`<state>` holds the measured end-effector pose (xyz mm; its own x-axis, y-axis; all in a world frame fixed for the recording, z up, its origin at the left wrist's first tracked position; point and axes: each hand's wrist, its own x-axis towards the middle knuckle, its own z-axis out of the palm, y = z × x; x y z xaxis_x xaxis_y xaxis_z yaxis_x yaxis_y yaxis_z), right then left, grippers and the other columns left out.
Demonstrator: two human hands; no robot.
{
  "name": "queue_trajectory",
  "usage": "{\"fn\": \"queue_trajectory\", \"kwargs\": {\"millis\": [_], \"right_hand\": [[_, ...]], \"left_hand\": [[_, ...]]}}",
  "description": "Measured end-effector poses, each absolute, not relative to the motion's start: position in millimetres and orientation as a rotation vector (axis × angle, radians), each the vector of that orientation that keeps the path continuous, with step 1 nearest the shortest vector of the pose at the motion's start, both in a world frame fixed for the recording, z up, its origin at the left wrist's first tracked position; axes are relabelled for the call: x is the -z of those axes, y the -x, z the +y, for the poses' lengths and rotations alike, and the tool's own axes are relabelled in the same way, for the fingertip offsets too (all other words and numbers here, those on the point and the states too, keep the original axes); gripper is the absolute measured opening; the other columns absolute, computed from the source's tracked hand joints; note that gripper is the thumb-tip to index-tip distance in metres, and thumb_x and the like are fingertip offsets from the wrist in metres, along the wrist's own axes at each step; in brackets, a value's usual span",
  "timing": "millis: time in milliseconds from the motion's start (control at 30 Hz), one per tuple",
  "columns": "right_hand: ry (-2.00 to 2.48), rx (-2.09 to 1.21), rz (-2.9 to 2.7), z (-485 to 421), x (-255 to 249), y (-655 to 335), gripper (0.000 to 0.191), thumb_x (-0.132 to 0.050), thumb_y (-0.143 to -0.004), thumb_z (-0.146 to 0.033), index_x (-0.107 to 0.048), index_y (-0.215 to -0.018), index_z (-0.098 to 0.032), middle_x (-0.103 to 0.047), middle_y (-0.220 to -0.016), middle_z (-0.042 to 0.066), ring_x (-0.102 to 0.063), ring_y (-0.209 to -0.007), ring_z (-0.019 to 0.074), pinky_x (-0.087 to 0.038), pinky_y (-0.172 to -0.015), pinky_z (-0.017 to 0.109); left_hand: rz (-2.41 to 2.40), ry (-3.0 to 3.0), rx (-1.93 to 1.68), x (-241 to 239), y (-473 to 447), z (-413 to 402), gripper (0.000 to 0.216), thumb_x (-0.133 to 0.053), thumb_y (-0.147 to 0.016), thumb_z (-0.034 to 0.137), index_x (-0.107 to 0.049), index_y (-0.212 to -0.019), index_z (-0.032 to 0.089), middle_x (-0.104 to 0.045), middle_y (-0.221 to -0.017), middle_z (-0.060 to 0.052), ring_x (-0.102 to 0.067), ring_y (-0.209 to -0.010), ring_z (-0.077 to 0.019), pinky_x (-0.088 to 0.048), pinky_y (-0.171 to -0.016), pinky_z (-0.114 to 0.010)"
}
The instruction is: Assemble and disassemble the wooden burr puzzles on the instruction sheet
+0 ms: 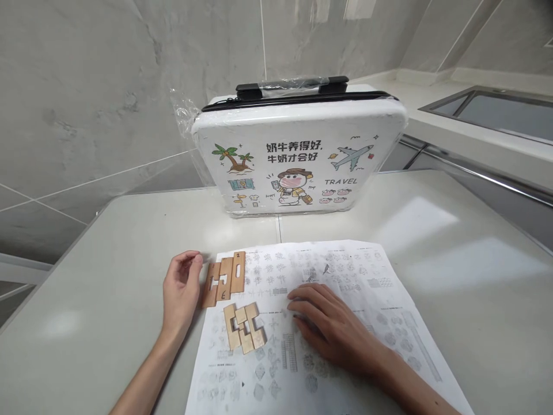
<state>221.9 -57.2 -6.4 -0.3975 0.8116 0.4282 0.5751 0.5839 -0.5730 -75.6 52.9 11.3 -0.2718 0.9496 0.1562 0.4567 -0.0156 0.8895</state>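
My left hand [181,288] rests on the table with its fingers loosely curled, the fingertips touching the left edge of a group of notched wooden puzzle pieces [224,278]. A second group of wooden pieces [244,327] lies just below on a printed instruction sheet [345,276]. My right hand [328,323] lies flat on that sheet, fingers stretched out toward the left and holding nothing, a short way right of the lower pieces.
A white case [298,155] with cartoon travel pictures and a black handle stands upright at the back of the pale table [108,276]. A steel sink [492,109] sits in the counter at the far right. Grey tiled wall lies behind.
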Motion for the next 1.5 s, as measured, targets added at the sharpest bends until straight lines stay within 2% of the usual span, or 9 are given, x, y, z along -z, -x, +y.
{"fn": "queue_trajectory", "kwargs": {"millis": [167, 300, 567, 1000, 1300, 1500], "right_hand": [[1.143, -0.494, -2.077, -56, 9, -222, 0.018, -0.050, -0.105, -0.010, -0.062, -0.113, -0.020, -0.071, -0.101, 0.009, -0.067, -0.089, 0.0234, -0.060, -0.075, 0.039], [1.166, -0.520, -2.089, -57, 12, -223, 0.016, -0.050, -0.104, -0.010, -0.062, -0.107, -0.021, -0.069, -0.091, 0.006, -0.065, -0.080, 0.0220, -0.054, -0.070, 0.037], [1.177, -0.551, -2.081, -56, 10, -223, 0.017, -0.050, -0.104, -0.009, -0.062, -0.106, -0.021, -0.069, -0.090, 0.005, -0.064, -0.080, 0.0218, -0.051, -0.070, 0.036], [1.196, -0.617, -2.036, -55, 11, -219, 0.018, -0.053, -0.102, -0.007, -0.062, -0.106, -0.022, -0.069, -0.089, 0.004, -0.064, -0.081, 0.0220, -0.049, -0.072, 0.035], [1.211, -0.635, -2.022, -56, 16, -217, 0.013, -0.054, -0.105, -0.011, -0.061, -0.105, -0.022, -0.069, -0.092, 0.004, -0.063, -0.082, 0.0221, -0.049, -0.075, 0.037], [1.216, -0.611, -2.036, -57, 18, -217, 0.012, -0.054, -0.105, -0.013, -0.061, -0.103, -0.023, -0.069, -0.090, 0.004, -0.063, -0.081, 0.0219, -0.049, -0.075, 0.037]], "left_hand": [[1.685, -1.447, -1.271, -4, 77, 54, 0.037, -0.067, -0.095, 0.052, -0.062, -0.117, 0.021, -0.070, -0.120, -0.009, -0.067, -0.116, -0.0241, -0.053, -0.103, -0.038], [1.661, -1.430, -1.293, -4, 75, 54, 0.033, -0.064, -0.097, 0.047, -0.059, -0.117, 0.022, -0.069, -0.116, -0.008, -0.067, -0.114, -0.0229, -0.053, -0.105, -0.039], [1.645, -1.452, -1.258, -6, 75, 55, 0.028, -0.063, -0.097, 0.042, -0.059, -0.116, 0.022, -0.069, -0.113, -0.008, -0.066, -0.110, -0.0229, -0.052, -0.105, -0.041], [1.708, -1.458, -1.151, -4, 80, 55, 0.032, -0.060, -0.097, 0.049, -0.059, -0.117, 0.024, -0.069, -0.118, -0.009, -0.065, -0.118, -0.0270, -0.049, -0.110, -0.044], [1.718, -1.506, -1.123, -1, 80, 54, 0.032, -0.055, -0.099, 0.051, -0.060, -0.116, 0.024, -0.071, -0.117, -0.008, -0.067, -0.116, -0.0264, -0.051, -0.105, -0.042], [1.714, -1.591, -1.075, 3, 79, 53, 0.028, -0.052, -0.102, 0.047, -0.061, -0.116, 0.024, -0.073, -0.117, -0.008, -0.068, -0.115, -0.0258, -0.052, -0.102, -0.041]]}}
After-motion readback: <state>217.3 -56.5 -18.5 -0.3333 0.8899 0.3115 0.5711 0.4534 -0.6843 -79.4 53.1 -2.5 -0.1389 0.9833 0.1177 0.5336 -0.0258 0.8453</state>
